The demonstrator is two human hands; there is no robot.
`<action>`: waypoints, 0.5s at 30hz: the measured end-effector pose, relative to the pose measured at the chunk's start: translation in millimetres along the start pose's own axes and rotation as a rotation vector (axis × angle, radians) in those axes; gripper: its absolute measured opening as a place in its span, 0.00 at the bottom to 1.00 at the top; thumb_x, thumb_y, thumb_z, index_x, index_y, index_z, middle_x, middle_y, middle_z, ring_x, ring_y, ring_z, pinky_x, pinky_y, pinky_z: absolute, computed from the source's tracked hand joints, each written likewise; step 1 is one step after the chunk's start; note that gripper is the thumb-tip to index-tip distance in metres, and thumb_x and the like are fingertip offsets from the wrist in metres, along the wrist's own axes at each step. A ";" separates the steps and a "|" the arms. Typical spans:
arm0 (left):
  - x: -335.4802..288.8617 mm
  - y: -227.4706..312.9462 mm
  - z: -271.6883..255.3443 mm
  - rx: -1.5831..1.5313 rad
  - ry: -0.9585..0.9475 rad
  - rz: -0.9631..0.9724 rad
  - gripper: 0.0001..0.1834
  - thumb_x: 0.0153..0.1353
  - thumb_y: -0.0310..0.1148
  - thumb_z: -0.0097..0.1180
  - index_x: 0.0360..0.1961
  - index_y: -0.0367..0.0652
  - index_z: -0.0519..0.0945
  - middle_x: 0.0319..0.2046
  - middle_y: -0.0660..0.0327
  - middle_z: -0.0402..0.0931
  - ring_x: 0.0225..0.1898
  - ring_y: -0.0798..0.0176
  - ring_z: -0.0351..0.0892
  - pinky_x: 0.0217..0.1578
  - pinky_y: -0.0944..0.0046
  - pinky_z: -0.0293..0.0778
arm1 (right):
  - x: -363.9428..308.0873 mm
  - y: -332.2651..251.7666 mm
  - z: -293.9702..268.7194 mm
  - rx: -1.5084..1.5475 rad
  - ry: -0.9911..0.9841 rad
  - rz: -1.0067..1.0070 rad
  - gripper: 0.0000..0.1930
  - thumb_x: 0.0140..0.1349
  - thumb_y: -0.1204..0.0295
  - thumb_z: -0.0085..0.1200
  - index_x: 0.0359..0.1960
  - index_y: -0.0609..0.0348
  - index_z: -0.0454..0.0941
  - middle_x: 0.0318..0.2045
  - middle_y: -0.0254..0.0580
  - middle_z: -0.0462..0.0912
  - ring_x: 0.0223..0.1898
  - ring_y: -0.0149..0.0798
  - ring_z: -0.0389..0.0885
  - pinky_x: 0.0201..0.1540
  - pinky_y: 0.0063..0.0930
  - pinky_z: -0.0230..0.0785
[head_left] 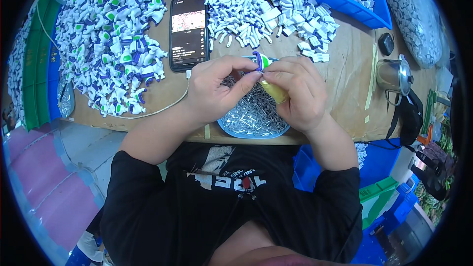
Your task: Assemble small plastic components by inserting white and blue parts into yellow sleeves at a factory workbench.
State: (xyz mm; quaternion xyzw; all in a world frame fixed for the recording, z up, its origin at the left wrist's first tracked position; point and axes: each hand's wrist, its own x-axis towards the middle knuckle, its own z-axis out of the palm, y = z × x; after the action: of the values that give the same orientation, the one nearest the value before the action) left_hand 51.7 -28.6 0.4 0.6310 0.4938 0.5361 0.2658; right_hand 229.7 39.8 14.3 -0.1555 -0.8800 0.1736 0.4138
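Observation:
Above a blue bowl (227,131) of thin metal pins (252,117), my two hands meet at a small white, purple and green plastic piece (264,61). My left hand (211,87) pinches it from the left between thumb and forefinger. Fingers of my right hand (304,92) are closed at its lower right side, and a yellow handle (274,91) sticks out beneath them, held in that hand. The working end of this yellow-handled tool is hidden by the fingers. Whether a pin sits between the fingertips is too small to tell.
A large heap of similar plastic pieces (113,44) covers the table's left. A phone (188,32) with a cable lies beyond my left hand. White and purple parts (241,15) are piled at the back, before blue bins (362,12). A metal lidded cup (391,75) stands right.

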 end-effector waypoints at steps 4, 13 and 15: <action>0.2 -1.0 -1.3 0.046 -0.001 0.043 0.08 0.53 0.24 0.64 0.35 0.36 0.80 0.26 0.57 0.81 0.23 0.66 0.81 0.24 0.71 0.74 | 1.0 -2.4 -1.7 0.020 -0.027 -0.010 0.14 0.43 0.84 0.61 0.34 0.63 0.76 0.34 0.45 0.81 0.36 0.45 0.79 0.35 0.33 0.71; 3.3 0.1 -1.0 0.070 0.007 0.184 0.04 0.52 0.20 0.61 0.31 0.35 0.79 0.29 0.55 0.80 0.28 0.64 0.81 0.28 0.69 0.74 | 0.0 -8.6 -4.3 0.558 -0.279 0.537 0.27 0.56 0.77 0.52 0.60 0.61 0.63 0.54 0.47 0.70 0.51 0.38 0.71 0.48 0.29 0.65; 2.5 5.7 6.2 -0.505 0.219 -0.146 0.05 0.54 0.16 0.49 0.26 0.34 0.76 0.33 0.52 0.77 0.31 0.65 0.78 0.33 0.69 0.73 | -1.5 -7.6 -4.1 0.582 -0.168 0.581 0.29 0.58 0.78 0.48 0.63 0.62 0.58 0.55 0.46 0.68 0.52 0.36 0.69 0.50 0.28 0.64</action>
State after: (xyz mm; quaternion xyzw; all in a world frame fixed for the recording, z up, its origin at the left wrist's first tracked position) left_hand 59.3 -27.3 4.6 0.4460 0.4147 0.6864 0.3976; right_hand 232.9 33.1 19.0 -0.2592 -0.7446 0.5364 0.3010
